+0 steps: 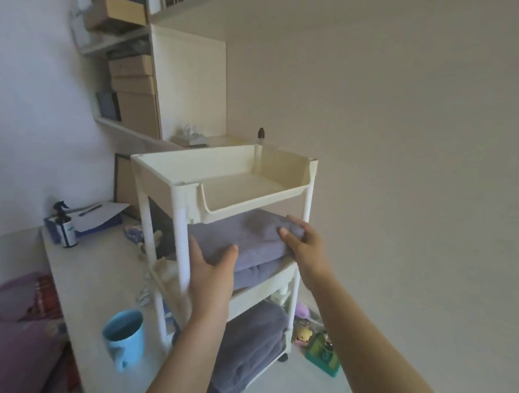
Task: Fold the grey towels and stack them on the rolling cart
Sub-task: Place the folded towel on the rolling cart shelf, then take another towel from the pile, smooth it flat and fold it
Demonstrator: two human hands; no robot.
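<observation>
- The right hand (pixel 302 245), at the end of a bare forearm that fills the lower right of the view, pinches the far right corner of the folded grey towel (pixel 242 241), thumb on the near side and fingers curled over the top.
- The left hand (pixel 211 272) is spread, fingers straight, palm against the towel's near left edge beside the cart's front post.
- That towel is soft, nubbly terry in a blue-grey tone, folded into a thick flat slab; it lies on the middle shelf of the rolling cart (pixel 223 175), on top of another folded grey towel (pixel 255 277) whose rounded fold shows just beneath.
- More grey towels (pixel 251 343) sit stacked on the bottom shelf, looser and more rumpled.
- The cart is smooth cream plastic with round white posts, three tray-like tiers with raised rims, and a dark caster at the lower right corner.
- Left of the cart, a pale desk (pixel 93 276) carries a light blue mug (pixel 124 337) and a dark spray bottle (pixel 65 225) with a white label.
- Cardboard boxes (pixel 131 77) are stacked on wall shelves behind.
- Small colourful toys (pixel 319 338) lie on the floor to the cart's right.
</observation>
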